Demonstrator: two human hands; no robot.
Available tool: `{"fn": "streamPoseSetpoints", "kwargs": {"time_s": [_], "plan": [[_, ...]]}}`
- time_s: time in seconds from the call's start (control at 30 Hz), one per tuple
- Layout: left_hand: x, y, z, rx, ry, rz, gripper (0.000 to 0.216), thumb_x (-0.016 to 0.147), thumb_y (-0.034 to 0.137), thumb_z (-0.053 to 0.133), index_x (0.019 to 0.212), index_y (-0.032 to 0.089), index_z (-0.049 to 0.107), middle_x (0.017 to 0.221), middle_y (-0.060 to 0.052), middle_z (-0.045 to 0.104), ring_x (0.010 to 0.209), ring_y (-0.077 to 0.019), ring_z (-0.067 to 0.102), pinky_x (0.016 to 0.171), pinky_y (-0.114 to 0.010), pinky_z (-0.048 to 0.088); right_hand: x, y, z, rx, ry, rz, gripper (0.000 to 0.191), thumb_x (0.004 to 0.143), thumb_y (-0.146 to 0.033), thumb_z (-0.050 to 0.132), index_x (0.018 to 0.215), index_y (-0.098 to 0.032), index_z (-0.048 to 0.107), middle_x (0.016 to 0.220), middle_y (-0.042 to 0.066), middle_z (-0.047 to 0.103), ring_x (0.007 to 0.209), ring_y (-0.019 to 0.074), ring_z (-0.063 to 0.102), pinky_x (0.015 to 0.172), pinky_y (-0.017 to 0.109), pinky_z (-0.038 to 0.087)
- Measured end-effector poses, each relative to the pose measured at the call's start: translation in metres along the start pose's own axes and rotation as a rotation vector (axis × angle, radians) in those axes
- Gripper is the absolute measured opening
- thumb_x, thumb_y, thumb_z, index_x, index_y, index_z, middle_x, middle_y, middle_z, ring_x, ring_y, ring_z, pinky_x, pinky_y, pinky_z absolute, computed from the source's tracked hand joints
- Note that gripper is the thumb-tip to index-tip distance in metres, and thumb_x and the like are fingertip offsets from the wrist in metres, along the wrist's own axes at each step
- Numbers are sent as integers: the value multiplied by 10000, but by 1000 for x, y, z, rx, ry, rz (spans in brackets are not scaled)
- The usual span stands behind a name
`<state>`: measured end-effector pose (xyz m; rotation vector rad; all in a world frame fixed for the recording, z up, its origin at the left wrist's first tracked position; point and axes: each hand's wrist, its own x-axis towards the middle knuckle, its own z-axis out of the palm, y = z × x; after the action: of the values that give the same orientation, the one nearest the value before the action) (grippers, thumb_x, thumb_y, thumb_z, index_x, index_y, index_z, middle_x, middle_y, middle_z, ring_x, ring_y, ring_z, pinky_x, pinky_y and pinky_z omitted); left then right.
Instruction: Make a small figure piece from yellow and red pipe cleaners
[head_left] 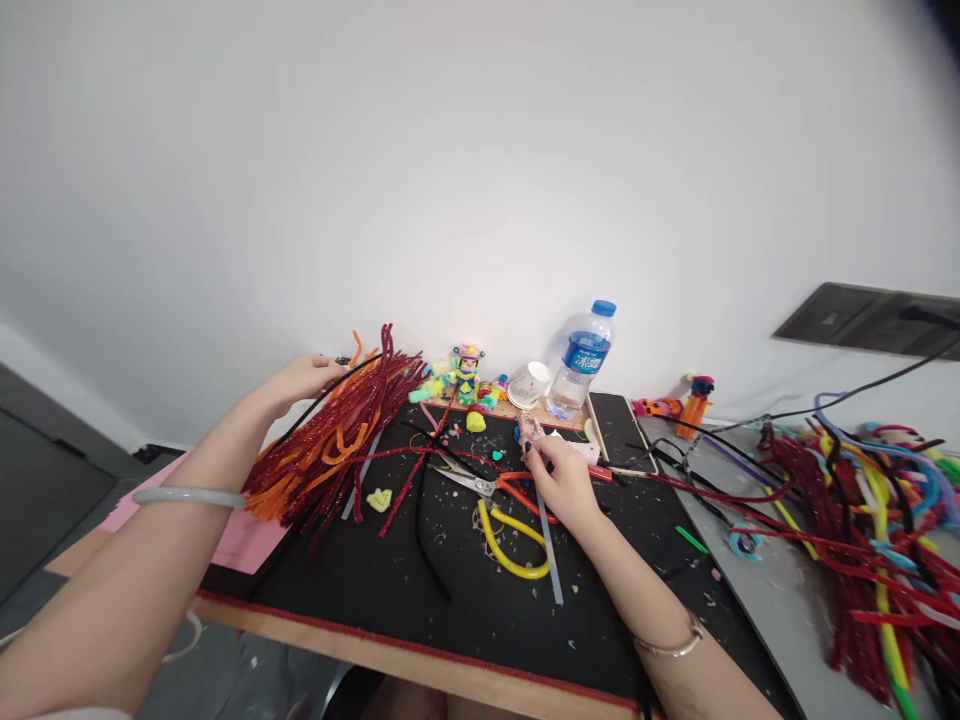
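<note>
My left hand [304, 380] reaches to the back of a large bundle of dark red and orange pipe cleaners [341, 430]. Its fingers come together at the tips beside a black pipe cleaner [330, 388]; what they grip is hidden. My right hand [562, 480] is closed in a pinch over the black mat, at a small pinkish item [529, 428] that I cannot make out. Just left of it lie scissors [484, 487] with orange handles, blades apart. A translucent strip [553, 560] and a bent yellow pipe cleaner [517, 565] lie below this hand.
Along the wall stand a small colourful figure [466, 375], a paper cup [529, 385], a water bottle [581, 365] and a phone [621, 430]. Tangled pipe cleaners [862, 560] cover the right side. Pink paper [251, 540] sticks out at left. A cable [847, 400] runs to the wall socket.
</note>
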<state>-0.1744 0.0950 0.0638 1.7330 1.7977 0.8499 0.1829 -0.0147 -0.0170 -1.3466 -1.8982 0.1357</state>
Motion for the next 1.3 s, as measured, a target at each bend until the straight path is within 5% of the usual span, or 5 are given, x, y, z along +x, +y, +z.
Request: {"fn": "streamPoseSetpoints", "kwargs": {"time_s": [0.37,0.6,0.83,1.03,1.3], "plan": [[8,10,-9,178,412,220,119,827,138,487,944,125,510,531,73,495,530,-114,434,715,-257,354,0,1,1,-2,11,-5,206,844,-167,421,651,-182,492,631,23,541,635,165,491,603,269,349],[10,18,-8,313,412,420,166,797,125,527,943,102,601,673,9,403,736,-161,392,821,-297,336,0,1,0,-2,23,-18,218,842,-164,414,637,-184,485,620,23,540,622,163,487,591,270,354],[-8,45,-7,323,878,563,368,928,255,277,1110,120,567,883,-71,431,892,-184,380,859,-329,303,0,-2,0,16,42,-15,205,843,-171,411,655,-183,491,631,26,535,624,166,489,600,277,366],[-16,69,0,425,795,563,337,890,376,383,1125,263,597,946,-61,438,885,-197,361,844,-365,277,-1,-3,-1,30,66,-34,191,842,-168,420,668,-186,495,640,30,540,638,169,497,615,285,382],[-27,104,-6,-47,1079,684,419,938,364,294,1063,118,609,850,-50,543,880,-145,473,889,-348,338,-2,-5,-3,81,125,-23,174,853,-178,407,723,-181,524,692,45,562,679,177,518,646,299,410]]}}
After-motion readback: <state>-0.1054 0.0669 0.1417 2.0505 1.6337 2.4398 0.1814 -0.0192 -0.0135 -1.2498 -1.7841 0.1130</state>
